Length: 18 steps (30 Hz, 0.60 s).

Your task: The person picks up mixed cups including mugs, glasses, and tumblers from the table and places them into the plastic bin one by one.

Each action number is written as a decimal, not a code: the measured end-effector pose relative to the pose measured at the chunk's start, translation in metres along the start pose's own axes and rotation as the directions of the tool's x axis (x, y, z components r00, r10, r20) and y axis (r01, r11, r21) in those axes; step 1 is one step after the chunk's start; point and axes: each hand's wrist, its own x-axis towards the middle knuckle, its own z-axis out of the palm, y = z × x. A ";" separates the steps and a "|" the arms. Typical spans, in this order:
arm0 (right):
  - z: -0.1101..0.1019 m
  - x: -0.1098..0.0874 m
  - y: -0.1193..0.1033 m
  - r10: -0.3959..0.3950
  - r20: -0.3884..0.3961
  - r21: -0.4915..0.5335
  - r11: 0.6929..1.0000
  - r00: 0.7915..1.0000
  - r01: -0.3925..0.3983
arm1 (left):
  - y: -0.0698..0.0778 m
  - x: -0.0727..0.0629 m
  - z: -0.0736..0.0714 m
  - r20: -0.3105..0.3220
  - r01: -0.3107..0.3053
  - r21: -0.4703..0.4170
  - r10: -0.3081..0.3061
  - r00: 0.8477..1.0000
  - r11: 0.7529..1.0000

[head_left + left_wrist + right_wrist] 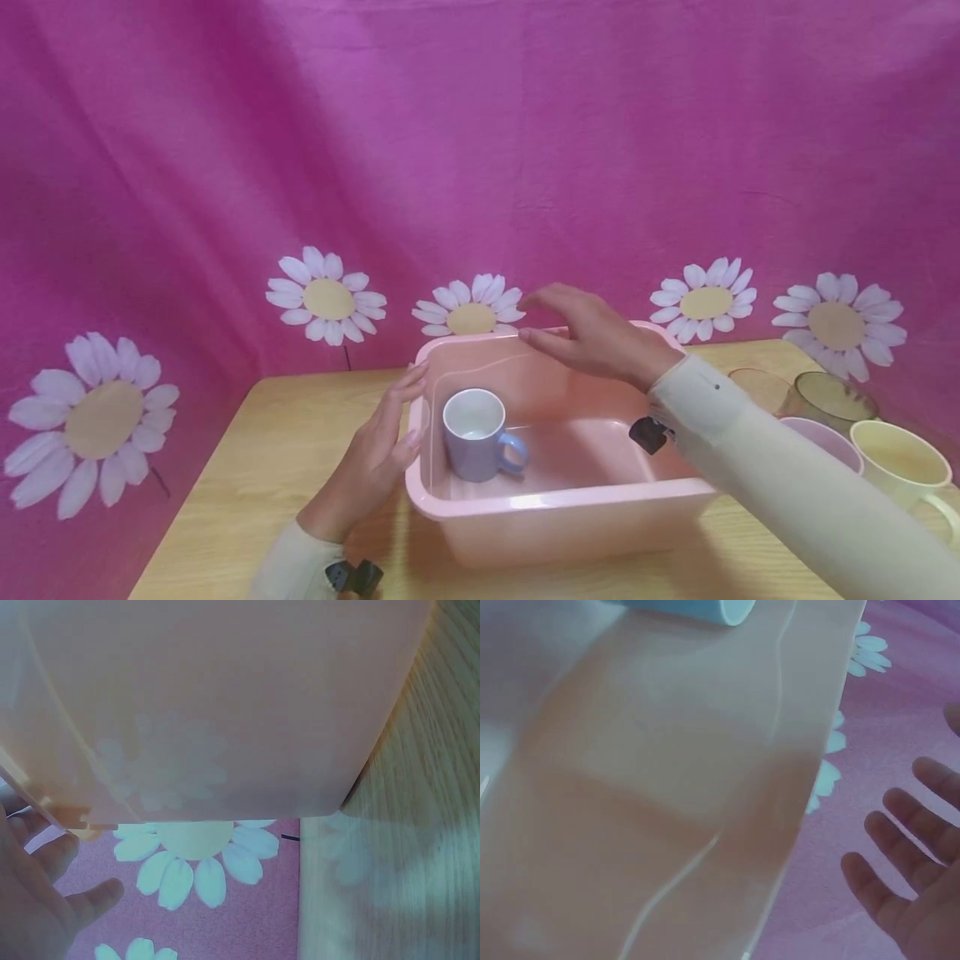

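A pink plastic basin [570,504] stands on the wooden table. Upright inside its left end is a lilac-blue mug [472,454], white within, its handle pointing right; part of the mug [697,609] shows at the top of the right wrist view. My left hand [371,462] is at the basin's left rim, fingertips against it, fingers fairly straight. The left wrist view shows that hand [37,892] beside the basin's side wall [225,697]. Above the back rim hovers my right hand [600,337], its fingers [900,840] spread and relaxed, holding nothing.
Right of the basin, partly behind my right forearm, are a yellow mug [900,454], a lilac cup [825,442], a dark see-through cup [836,400] and an orange-rimmed cup [757,387]. A magenta cloth [480,150] with daisies hangs behind the table [225,508].
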 end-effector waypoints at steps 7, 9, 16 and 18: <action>-0.009 -0.001 -0.002 0.003 -0.007 -0.103 0.995 1.000 -0.003 | 0.002 0.004 0.000 0.008 0.009 -0.014 -0.009 1.000 1.000; -0.012 -0.002 -0.003 -0.002 -0.006 -0.126 0.992 1.000 0.001 | 0.002 0.005 -0.001 0.007 0.005 -0.006 -0.005 1.000 1.000; -0.026 -0.005 -0.006 0.021 0.034 -0.226 0.974 0.999 -0.013 | 0.001 0.004 0.000 0.000 -0.001 -0.011 0.001 1.000 1.000; -0.029 -0.008 -0.007 0.042 0.059 -0.244 0.969 0.997 -0.026 | 0.001 0.002 0.001 0.000 0.009 -0.016 -0.009 1.000 1.000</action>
